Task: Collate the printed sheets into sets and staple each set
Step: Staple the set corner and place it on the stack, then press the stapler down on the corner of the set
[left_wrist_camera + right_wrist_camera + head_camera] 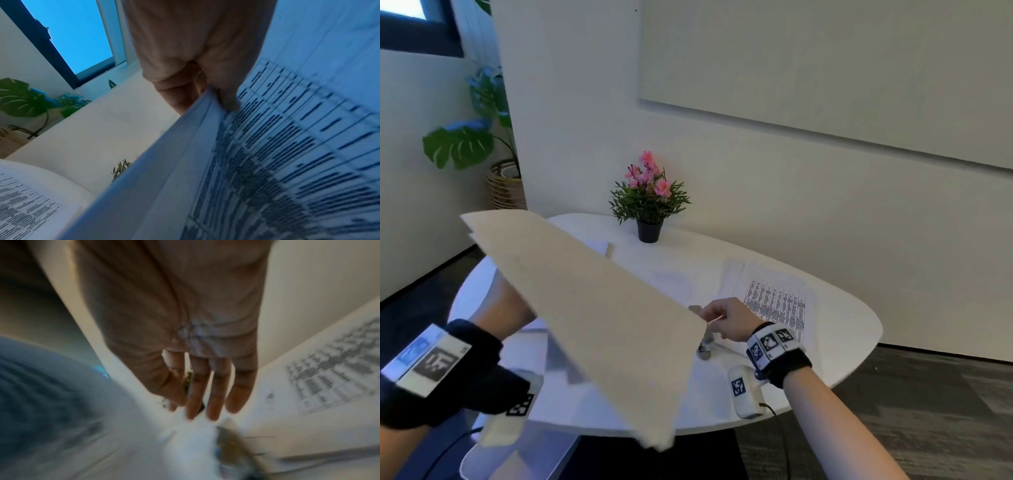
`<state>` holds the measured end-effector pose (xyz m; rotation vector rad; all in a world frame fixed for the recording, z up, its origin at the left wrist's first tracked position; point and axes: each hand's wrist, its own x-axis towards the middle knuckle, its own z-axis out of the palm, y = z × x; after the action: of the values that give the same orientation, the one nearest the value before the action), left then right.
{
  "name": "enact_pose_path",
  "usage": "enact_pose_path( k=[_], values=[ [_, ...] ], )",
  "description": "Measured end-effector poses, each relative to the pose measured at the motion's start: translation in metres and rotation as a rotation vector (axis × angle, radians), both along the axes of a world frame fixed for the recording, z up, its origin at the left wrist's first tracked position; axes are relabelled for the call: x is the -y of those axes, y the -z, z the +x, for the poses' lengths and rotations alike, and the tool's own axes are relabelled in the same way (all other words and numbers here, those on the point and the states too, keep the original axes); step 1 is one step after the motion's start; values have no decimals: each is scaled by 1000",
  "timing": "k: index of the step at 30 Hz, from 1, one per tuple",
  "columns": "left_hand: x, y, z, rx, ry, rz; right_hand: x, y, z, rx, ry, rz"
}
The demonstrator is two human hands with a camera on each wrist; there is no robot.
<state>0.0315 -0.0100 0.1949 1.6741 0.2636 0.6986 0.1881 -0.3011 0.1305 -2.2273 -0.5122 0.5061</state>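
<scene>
I'm pinching a tilted set of sheets in my left hand, right hand hovering loose-fingered over the stapler.

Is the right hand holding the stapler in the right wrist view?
No: the right hand has its fingers straight and empty above the stapler.
</scene>
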Motion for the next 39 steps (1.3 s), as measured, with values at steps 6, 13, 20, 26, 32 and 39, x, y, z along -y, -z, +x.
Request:
enact_pose_path(
  k=[6, 13, 20, 26, 32, 39],
  values=[
    [14, 9, -10, -183, 32, 167, -19, 54, 29, 78, 38, -395],
    [15, 55, -11, -300, -16, 59, -16, 47, 34, -138, 261, -151],
    [43, 79, 1, -425, 140, 214, 31, 15, 34, -156, 562, 396],
    [60, 101, 12, -801, 471, 679, 43, 3, 7, -157, 474, 329],
    [64, 116, 31, -949, 520, 1278, 19, 40, -16, -79, 230, -97],
    [64, 129, 53, -1006, 527, 1510, -31, 47, -25, 117, 27, -418]
  ],
)
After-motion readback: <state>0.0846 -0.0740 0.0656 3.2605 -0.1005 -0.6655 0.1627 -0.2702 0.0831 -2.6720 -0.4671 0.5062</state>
